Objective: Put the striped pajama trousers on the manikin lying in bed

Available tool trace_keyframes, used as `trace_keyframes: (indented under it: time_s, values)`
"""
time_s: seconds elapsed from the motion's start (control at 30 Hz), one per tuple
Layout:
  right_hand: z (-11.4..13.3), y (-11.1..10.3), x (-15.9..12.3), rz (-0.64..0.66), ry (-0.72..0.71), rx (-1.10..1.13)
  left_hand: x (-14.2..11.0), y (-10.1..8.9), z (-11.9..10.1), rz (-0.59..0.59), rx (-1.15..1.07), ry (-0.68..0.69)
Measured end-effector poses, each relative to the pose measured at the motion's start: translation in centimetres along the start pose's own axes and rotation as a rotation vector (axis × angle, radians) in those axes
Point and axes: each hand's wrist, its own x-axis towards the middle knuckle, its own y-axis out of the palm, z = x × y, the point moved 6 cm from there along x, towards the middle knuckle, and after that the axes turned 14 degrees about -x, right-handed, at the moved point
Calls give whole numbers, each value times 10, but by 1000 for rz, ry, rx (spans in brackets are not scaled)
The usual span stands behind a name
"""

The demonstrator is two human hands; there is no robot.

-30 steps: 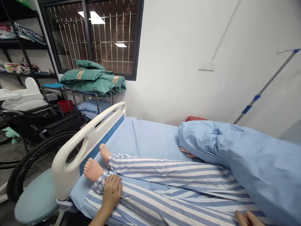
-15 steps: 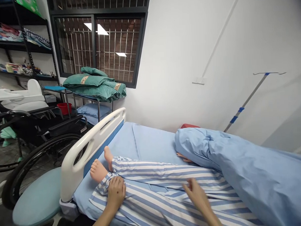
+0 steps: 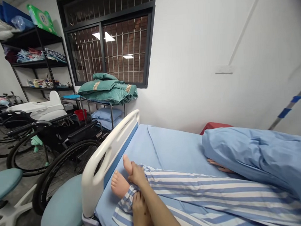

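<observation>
A manikin in blue-and-white striped trousers [image 3: 207, 193] lies on a hospital bed with a blue sheet [image 3: 166, 147]. Its two bare feet point toward the white footboard [image 3: 105, 157]. My right hand [image 3: 136, 174] reaches across and wraps round the ankle of the far foot [image 3: 127, 162]. My left hand [image 3: 139, 208] lies partly under my right forearm, closed on the trouser cuff just behind the near foot [image 3: 118, 185]. A light blue quilt [image 3: 260, 155] covers the manikin's upper body.
A black wheelchair [image 3: 63, 149] and a teal stool [image 3: 62, 208] stand beyond the footboard. Folded green quilts [image 3: 110, 88] lie on a metal rack under the barred window. Storage shelves [image 3: 37, 62] line the left wall. An IV pole [image 3: 288, 108] leans at the right.
My right hand has swept left from the manikin's thigh over the trousers to the far ankle and closed on it. My left hand stays at the near cuff. My view shifted left.
</observation>
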Motion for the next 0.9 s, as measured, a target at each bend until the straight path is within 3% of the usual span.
trace_keyframes:
  time_s: [0.13, 0.3, 0.53, 0.7, 0.83, 0.9]
  values:
    - [-18, 11, -2, 57, 12, -173, 0, 3, 0, 21, -20, 0]
    - [-24, 3, -5, 77, -46, -318, 3, 4, -4, 129, -27, -4]
    - [-24, 0, -16, 100, -38, -340, 3, 7, -2, 254, 13, -19]
    - [-24, -13, -29, 139, -57, -327, 3, 9, -3, 306, 5, -12]
    - [-22, -30, -37, 138, -95, -315, 10, 4, 0, 292, -128, -164]
    - [-23, -41, -36, 126, -112, -305, 21, -5, 8, 181, -259, -345]
